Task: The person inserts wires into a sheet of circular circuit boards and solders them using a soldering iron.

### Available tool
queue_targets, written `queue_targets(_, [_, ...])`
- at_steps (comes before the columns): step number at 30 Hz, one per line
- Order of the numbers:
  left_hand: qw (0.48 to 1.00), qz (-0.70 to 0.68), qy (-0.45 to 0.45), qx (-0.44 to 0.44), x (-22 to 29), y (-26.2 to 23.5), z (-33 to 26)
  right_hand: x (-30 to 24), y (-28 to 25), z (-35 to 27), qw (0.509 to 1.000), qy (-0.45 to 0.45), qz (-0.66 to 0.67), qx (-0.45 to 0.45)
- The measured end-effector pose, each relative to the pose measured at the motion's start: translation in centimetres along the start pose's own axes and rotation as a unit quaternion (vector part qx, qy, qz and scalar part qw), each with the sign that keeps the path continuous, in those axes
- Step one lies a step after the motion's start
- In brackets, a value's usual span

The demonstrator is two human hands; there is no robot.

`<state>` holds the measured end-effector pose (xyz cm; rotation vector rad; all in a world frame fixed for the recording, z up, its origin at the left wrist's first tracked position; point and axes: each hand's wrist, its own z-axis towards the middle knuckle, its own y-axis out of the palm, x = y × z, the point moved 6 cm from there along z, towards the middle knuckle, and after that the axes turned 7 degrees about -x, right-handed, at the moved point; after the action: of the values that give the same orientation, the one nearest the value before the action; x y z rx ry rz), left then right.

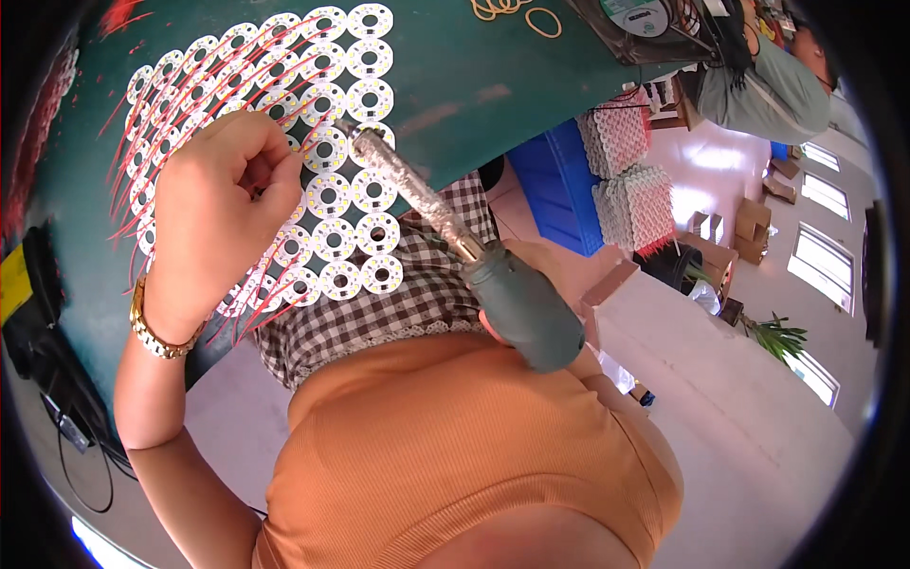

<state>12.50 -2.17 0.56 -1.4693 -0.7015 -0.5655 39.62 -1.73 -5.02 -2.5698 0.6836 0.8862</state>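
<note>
Rows of white ring-shaped LED boards (369,59) lie on the green table, many with thin red wires (248,71) trailing to the lower left. Over the boards, my left hand (223,204) is closed in a pinch, and a red wire seems to run into its fingertips, mostly covered by the fingers. A soldering iron (526,308) with a dark green handle slants across the view, its tip close to the boards just right of that pinch. My right hand (538,264) grips the handle and is largely hidden behind it.
Rubber bands (543,22) and a black fan (645,19) sit at the table's far edge. Right of the table, stacks of wired boards (635,209) stand by a blue bin (559,194). Another person (758,95) is at the upper right. Cables (85,436) hang at the left.
</note>
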Motion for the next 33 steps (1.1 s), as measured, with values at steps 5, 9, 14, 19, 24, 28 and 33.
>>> queue_targets(5, [1.000, 0.014, 0.017, -0.005, 0.2, -0.4, 0.3, -1.8, -0.8, -0.5, 0.994, 0.016, -0.009, 0.105])
queue_targets(9, [0.985, 0.150, 0.080, 0.010, 2.3, -0.8, -0.4, -3.5, -1.0, -0.9, 0.996, 0.019, -0.017, 0.086])
queue_targets(14, [0.939, 0.315, 0.030, -0.132, 2.5, 1.8, -1.6, -1.7, -0.1, -2.0, 0.988, 0.142, 0.056, 0.018])
queue_targets(19, [0.945, 0.293, 0.088, -0.110, 1.4, 2.0, -0.2, -0.3, -1.7, -1.0, 0.901, -0.421, -0.078, 0.062])
queue_targets(24, [0.958, 0.285, 0.024, -0.031, 1.6, 1.3, 1.2, -0.8, -1.5, -0.2, 0.919, -0.388, 0.005, 0.068])
queue_targets(28, [0.963, 0.241, 0.039, 0.118, -0.2, -4.5, 3.2, -1.2, -1.5, 0.6, 0.872, -0.470, -0.052, 0.129])
queue_targets(33, [0.893, 0.410, -0.065, 0.173, -8.5, -12.8, 6.0, 0.6, -1.8, 1.0, 0.940, -0.232, 0.160, 0.192])
